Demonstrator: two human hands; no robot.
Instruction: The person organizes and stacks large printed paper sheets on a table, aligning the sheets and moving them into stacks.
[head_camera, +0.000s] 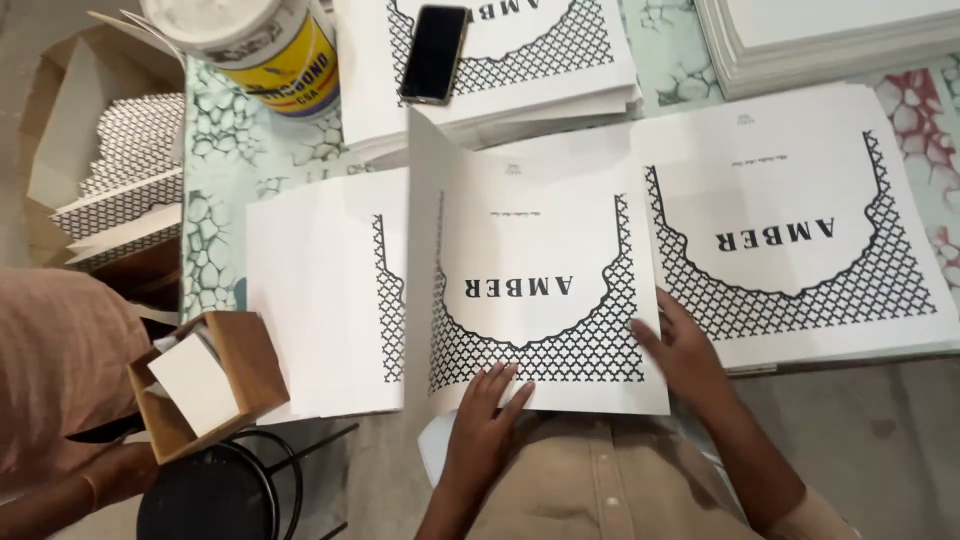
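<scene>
A bench (230, 150) with a pale green crackle-patterned top is seen across the upper view. Grey floor (870, 440) is shown at four o'clock, and a black round stool (215, 495) at seven o'clock.

Printed sheet (545, 290) under the left hand (480, 425) fingers (495, 385) and the right hand (685, 350): matt white paper, smooth, black lattice print, one crease standing up. Sheets (800, 220) beyond the right fingertips: same matt paper. Phone (434, 52) far beyond the fingers: glossy black glass. Tub (255, 45): glossy plastic, yellow label. Box (215, 385) left of the left fingers: brown wood, matt. Stool (215, 495): black metal frame. Tabletop (215, 160): glossy, crackle pattern.
</scene>
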